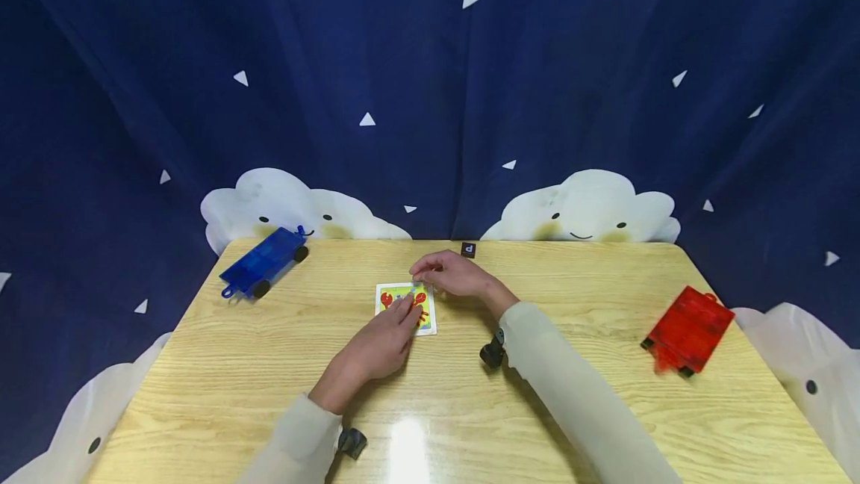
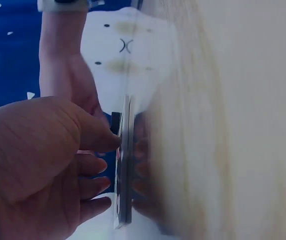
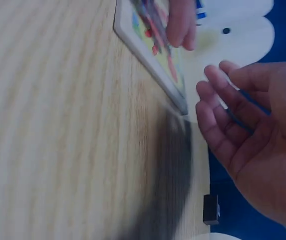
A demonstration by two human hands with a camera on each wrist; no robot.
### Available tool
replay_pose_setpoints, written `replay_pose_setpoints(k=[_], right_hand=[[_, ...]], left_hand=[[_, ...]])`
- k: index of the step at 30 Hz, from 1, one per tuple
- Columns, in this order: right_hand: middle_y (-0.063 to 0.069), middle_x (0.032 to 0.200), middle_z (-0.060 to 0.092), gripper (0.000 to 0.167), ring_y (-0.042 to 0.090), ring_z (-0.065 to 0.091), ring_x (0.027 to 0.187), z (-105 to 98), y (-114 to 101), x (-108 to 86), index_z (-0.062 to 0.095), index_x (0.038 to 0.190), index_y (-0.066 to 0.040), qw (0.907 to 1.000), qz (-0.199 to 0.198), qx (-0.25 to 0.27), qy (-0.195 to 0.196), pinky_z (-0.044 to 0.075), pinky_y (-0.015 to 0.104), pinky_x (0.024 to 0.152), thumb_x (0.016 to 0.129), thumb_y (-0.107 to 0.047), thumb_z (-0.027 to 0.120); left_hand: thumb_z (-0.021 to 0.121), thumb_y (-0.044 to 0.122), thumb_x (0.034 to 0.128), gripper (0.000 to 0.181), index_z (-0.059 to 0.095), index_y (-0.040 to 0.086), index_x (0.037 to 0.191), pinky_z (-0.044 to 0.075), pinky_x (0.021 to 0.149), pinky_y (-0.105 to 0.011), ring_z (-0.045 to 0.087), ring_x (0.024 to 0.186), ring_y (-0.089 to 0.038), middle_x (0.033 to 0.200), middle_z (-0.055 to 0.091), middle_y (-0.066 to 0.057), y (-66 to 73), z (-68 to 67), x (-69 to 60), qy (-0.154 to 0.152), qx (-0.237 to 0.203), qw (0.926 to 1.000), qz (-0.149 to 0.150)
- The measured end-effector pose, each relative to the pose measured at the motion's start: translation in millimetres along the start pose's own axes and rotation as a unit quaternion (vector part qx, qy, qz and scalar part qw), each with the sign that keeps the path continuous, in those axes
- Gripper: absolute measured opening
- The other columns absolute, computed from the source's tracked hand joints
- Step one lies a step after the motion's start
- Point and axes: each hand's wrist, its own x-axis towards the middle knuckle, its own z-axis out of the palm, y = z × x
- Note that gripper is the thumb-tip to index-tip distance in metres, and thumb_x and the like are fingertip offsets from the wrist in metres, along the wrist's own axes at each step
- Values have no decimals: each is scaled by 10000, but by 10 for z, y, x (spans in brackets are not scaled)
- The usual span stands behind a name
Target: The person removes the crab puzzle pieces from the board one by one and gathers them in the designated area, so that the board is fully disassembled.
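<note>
A flat square picture tile (image 1: pixel 386 288) with a red crab on yellow lies on the wooden table. My left hand (image 1: pixel 384 340) reaches over its near side, and in the left wrist view the thumb (image 2: pixel 100 135) touches the tile's face. Beside the tile's far right corner hovers my right hand (image 1: pixel 453 275), fingers loosely bent. In the right wrist view no object shows in that right hand (image 3: pixel 262 125), and its fingertips are apart from the tile (image 3: pixel 152 70). The left fingers partly cover the crab picture.
A small black cube (image 1: pixel 468 249) with a white mark sits at the table's far edge, behind the right hand. A blue toy wagon (image 1: pixel 265 260) stands far left, and a red toy wagon (image 1: pixel 692 329) stands right. Behind the table (image 1: pixel 571 282) hangs a dark blue curtain (image 1: pixel 416 58).
</note>
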Motion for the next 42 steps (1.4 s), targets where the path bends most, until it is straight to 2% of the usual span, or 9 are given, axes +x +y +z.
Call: replay_pose_setpoints(k=[6,10,15,24,33,42], right_hand=[[63,1110,744,249,205,639,929,64,35,250,723,1217,-17,9991,38,164,-384,533,287,749,1055,-72,542],[74,1125,742,253,200,641,955,130,-25,352,721,1200,-10,9972,-49,282,-686,541,316,802,1050,-38,519],[89,1137,738,259,220,641,951,195,-110,408,717,1183,3,9950,-51,235,-965,545,320,802,1043,-9,499],[60,1118,741,256,202,630,939,231,-136,453,724,1162,-11,9949,212,171,-968,537,304,780,1040,-5,499],[47,1099,747,251,204,622,921,259,-158,450,731,1149,-20,9958,181,-83,-896,510,253,743,1046,-24,502],[88,1119,737,294,199,643,984,261,-166,454,707,1172,23,9948,112,50,-1012,496,234,783,1002,56,469]], left_hand=[[504,103,1060,508,416,-33,1541,262,1208,-471,269,1500,-418,1627,289,-258,13,27,39,-202,114,9997,-78],[505,92,1056,502,423,-20,1539,258,1210,-464,267,1503,-406,1625,298,-251,3,35,51,-281,161,9994,-98],[496,84,1061,479,440,-14,1527,273,1204,-463,281,1500,-396,1622,312,-242,-11,33,55,-311,87,9995,-69],[484,68,1073,443,467,-15,1508,304,1189,-466,310,1490,-383,1605,359,-223,-35,14,55,-232,107,9997,13],[486,74,1064,479,456,55,1542,289,1170,-582,289,1507,-344,1636,337,-158,-19,1,32,-412,63,9986,-338],[484,74,1068,483,439,31,1547,289,1177,-562,280,1509,-354,1636,330,-171,-29,-8,25,-417,-43,9988,-263]])
